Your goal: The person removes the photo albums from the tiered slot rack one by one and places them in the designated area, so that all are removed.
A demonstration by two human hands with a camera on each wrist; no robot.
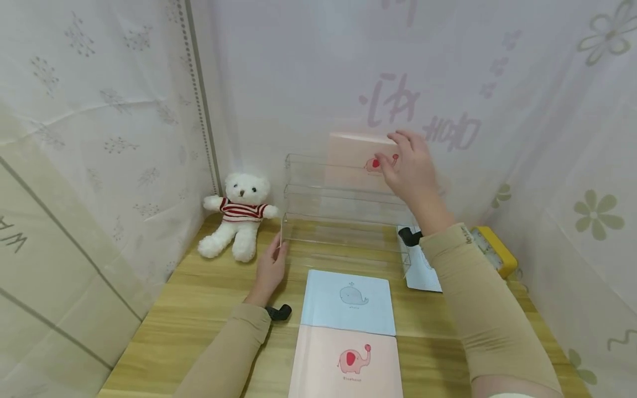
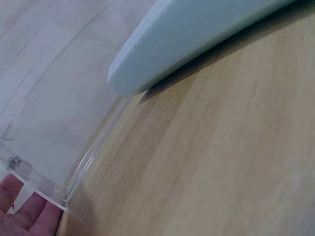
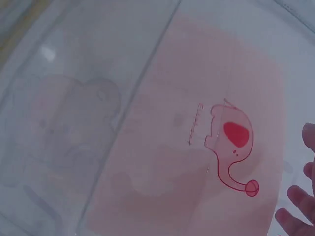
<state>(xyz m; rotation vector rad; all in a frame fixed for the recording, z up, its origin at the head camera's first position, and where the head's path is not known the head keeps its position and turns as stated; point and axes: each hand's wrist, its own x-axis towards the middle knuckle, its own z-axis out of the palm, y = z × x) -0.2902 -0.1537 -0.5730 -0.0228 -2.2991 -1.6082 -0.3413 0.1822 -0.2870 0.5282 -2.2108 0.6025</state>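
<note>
A clear tiered acrylic rack stands at the back of the table. My left hand grips its lower left edge; in the left wrist view those fingers meet the panel's edge. A pink book with a red elephant stands upright in the rack's top tier. My right hand is raised at the book's right side, fingers apart and holding nothing. In the right wrist view the fingertips lie just beyond the pink cover, seemingly not touching it.
In front of the rack lie a pale blue whale book and another pink elephant book. A white teddy bear sits to the left. A pale blue item and a yellow-framed object are at the right.
</note>
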